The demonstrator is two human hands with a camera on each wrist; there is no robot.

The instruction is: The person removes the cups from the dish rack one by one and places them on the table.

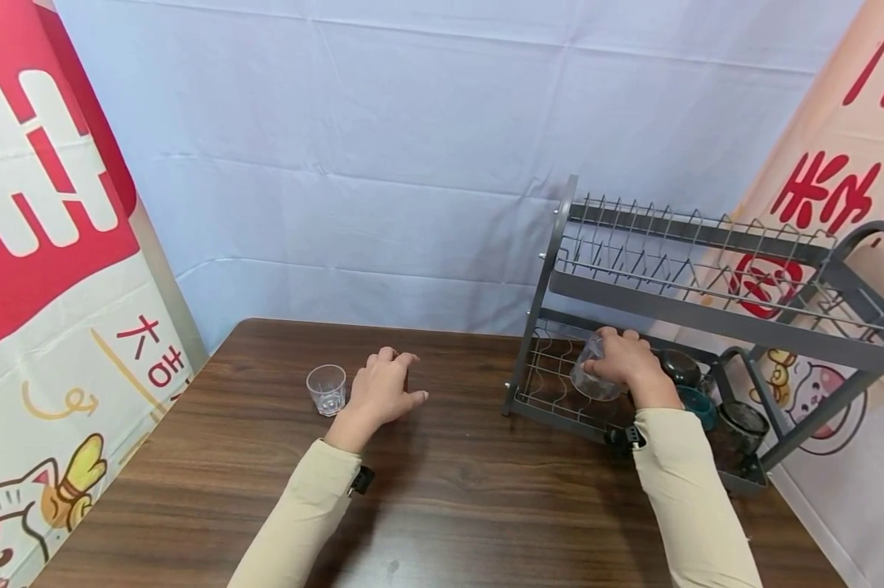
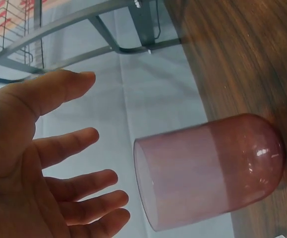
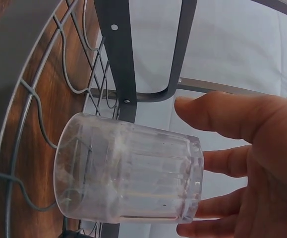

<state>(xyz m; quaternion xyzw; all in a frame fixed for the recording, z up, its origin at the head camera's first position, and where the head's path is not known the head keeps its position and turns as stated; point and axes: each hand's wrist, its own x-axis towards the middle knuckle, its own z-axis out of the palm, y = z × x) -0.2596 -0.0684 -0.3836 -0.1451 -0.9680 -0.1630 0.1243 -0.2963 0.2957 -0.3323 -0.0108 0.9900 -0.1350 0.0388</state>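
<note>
My left hand (image 1: 380, 390) hovers over the table (image 1: 442, 490), its fingers spread and holding nothing. Beyond its fingertips in the left wrist view stands a pinkish-red glass (image 2: 202, 173) with a rounded bottom; in the head view the hand hides most of it. A clear tumbler (image 1: 328, 389) sits left of this hand. My right hand (image 1: 626, 363) is inside the lower tier of the grey dish rack (image 1: 670, 300). There, a clear faceted glass (image 3: 138, 171) stands upside down on the wire. The right fingers reach past its base, while the thumb is apart from it.
Farther right on the lower tier are a dark cup (image 1: 680, 367), a teal glass (image 1: 698, 406) and a dark glass (image 1: 743, 418). The rack's upper tier (image 1: 663, 253) has upright wire slots above the right hand. A pale cloth (image 1: 354, 163) hangs behind the table.
</note>
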